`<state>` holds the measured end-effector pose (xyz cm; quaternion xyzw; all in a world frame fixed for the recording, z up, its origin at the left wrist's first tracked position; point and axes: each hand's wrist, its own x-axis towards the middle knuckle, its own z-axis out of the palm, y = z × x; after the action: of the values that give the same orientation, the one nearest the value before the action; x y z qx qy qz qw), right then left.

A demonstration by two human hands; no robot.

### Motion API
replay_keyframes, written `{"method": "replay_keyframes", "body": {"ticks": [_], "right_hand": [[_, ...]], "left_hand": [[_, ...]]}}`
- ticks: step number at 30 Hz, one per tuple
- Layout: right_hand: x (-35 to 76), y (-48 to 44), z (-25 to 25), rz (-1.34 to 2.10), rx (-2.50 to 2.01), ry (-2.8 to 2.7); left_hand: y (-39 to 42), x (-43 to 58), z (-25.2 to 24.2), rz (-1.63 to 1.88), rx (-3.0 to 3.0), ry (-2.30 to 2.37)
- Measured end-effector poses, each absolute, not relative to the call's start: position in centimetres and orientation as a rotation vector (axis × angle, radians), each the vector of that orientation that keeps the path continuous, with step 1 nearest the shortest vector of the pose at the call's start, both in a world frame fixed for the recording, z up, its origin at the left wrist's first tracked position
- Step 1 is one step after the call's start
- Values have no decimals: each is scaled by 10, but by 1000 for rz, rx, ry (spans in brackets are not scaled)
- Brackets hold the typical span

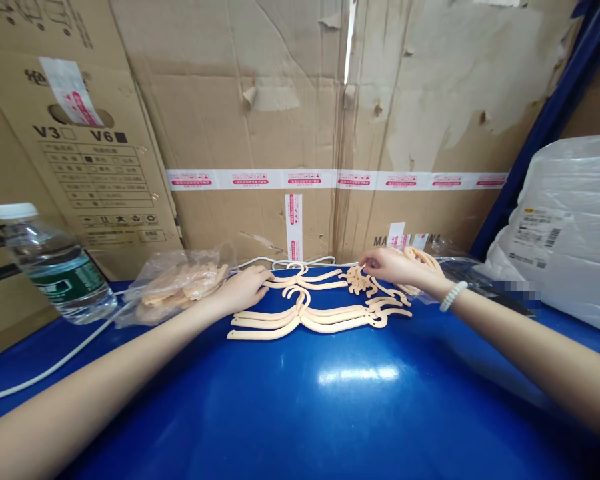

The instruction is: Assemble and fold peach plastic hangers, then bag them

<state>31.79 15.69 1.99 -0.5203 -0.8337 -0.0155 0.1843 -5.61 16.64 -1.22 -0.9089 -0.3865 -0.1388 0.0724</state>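
Observation:
Several pale peach plastic hangers (pixel 310 319) lie in a loose stack on the blue table (pixel 300 400). Behind them lies another hanger (pixel 305 279); my left hand (pixel 245 288) rests on its left end with the fingers curled onto it. My right hand (pixel 393 267), with a white bead bracelet at the wrist, pinches a cluster of small peach hanger pieces (pixel 360 283). More peach pieces (pixel 425 261) lie just behind that hand.
A clear plastic bag of peach pieces (pixel 177 283) lies at the left, beside a water bottle (pixel 55 267). A white cable (pixel 55 363) crosses the table. Cardboard boxes (pixel 300 120) wall the back. A white plastic package (pixel 570 233) sits at the right.

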Motion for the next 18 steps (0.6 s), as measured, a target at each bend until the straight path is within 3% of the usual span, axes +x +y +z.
{"method": "replay_keyframes", "body": {"ticks": [10, 18], "right_hand": [[317, 153, 22, 56, -1264, -2651], [302, 158, 13, -50, -1055, -2841]], "left_hand": [[170, -50, -13, -398, -2696, -1099], [176, -46, -16, -373, -2683, -1109]]}}
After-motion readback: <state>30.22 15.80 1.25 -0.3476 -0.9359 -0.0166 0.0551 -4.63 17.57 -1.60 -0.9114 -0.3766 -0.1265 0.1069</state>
